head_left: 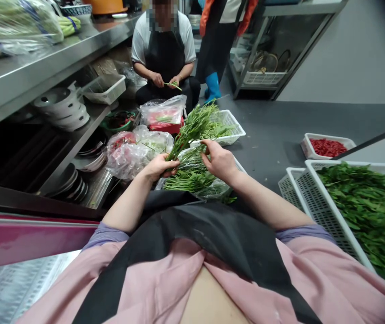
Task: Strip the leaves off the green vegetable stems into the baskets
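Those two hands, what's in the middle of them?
In the head view, green leafy stems and a clear plastic bag lie between the left hand and the right hand.

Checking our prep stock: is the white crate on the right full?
Full: green leaves cover the whole visible inside of the white slotted crate.

red chillies (327, 147) lie in a white plastic tray (327, 137) on the grey floor (263, 130).
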`<action>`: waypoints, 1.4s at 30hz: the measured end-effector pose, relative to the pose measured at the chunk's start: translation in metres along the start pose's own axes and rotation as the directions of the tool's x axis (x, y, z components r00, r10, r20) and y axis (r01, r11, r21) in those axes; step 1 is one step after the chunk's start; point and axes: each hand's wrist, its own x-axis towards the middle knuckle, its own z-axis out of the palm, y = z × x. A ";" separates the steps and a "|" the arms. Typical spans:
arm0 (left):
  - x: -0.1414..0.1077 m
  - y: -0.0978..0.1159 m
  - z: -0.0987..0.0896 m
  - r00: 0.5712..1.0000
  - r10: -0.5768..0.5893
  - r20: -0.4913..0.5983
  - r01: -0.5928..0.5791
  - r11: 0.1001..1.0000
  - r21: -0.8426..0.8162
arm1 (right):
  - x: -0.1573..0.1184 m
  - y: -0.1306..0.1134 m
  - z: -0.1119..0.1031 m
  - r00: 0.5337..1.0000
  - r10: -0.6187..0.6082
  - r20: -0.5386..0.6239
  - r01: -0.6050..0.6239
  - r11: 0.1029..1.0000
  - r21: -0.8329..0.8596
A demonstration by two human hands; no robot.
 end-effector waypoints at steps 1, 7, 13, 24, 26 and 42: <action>0.000 -0.001 0.000 1.000 -0.001 0.005 0.001 1.000 -0.004 | 0.003 -0.001 0.000 1.000 -0.026 0.016 0.026 0.999 0.041; 0.002 -0.004 -0.001 1.000 -0.009 0.013 0.009 1.000 -0.011 | 0.014 0.001 0.020 0.990 0.093 0.107 -0.137 0.824 0.550; 0.005 -0.011 -0.004 1.000 -0.001 0.005 0.001 1.000 0.017 | 0.008 0.008 0.029 0.910 0.238 0.341 -0.399 0.273 0.875; -0.001 -0.018 -0.017 0.999 0.038 0.003 -0.038 0.999 0.001 | 0.015 0.075 -0.025 0.856 0.502 0.123 -0.019 -0.207 0.978; -0.005 -0.025 -0.025 0.999 0.035 -0.020 -0.036 0.996 -0.081 | 0.013 0.097 -0.042 0.819 0.572 0.051 0.045 -0.153 0.987; -0.014 -0.067 -0.048 0.987 0.112 0.117 -0.021 0.805 -0.593 | -0.011 0.047 0.029 0.844 0.395 0.362 -0.258 -0.293 0.921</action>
